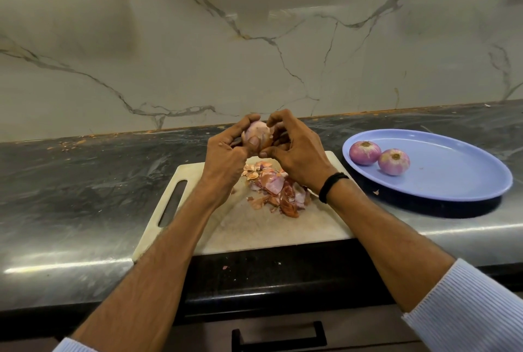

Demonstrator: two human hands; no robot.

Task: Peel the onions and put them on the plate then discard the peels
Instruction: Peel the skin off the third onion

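Head view: left hand (226, 150) and right hand (294, 150) both curl fingers around one onion (257, 132), held above the cutting board (254, 230). Peel pile (276, 189) lies on the board under the hands. Two peeled onions (365, 152) sit on the blue plate (452, 179), right on the worktop (70, 182).

L grip (226, 151), R grip (297, 150) raised together — fingers curled round onion (258, 131), forearms fwd

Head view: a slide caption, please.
Left hand and right hand peel an onion; two peeled onions on blue plate.
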